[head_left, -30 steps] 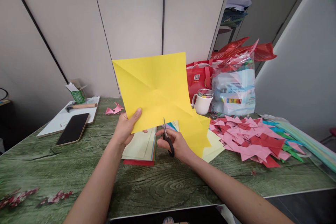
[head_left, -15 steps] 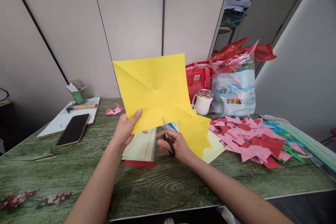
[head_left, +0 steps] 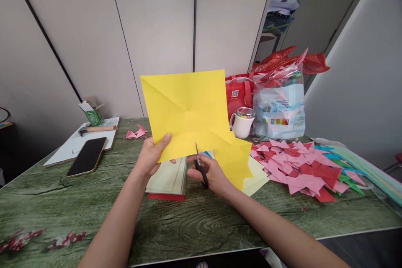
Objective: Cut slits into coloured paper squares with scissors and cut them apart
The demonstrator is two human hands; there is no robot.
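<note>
A creased yellow sheet of paper (head_left: 185, 111) is held up in front of me. My left hand (head_left: 153, 153) pinches its lower left edge, thumb on the near face. In my right hand (head_left: 210, 172) are black-handled scissors (head_left: 202, 171), blades pointing up at the sheet's lower edge. Whether the blades have cut into the paper I cannot tell. Beneath the hands lies a stack of coloured paper (head_left: 168, 178), pale sheets on top and red at the bottom. More yellow paper (head_left: 235, 163) lies just right of the scissors, over a pale yellow sheet (head_left: 256, 178).
Folded pink and red paper pieces (head_left: 301, 167) are heaped at right. Behind them stand a white mug (head_left: 243, 123), a red bag (head_left: 237, 100) and a plastic packet (head_left: 279, 109). At left are a phone (head_left: 88, 157), a hammer (head_left: 97, 129) and a small green-and-white box (head_left: 91, 112).
The yellow sheet has shifted slightly right and down, and its tilt has lessened. Both hands keep their hold and have barely moved.
</note>
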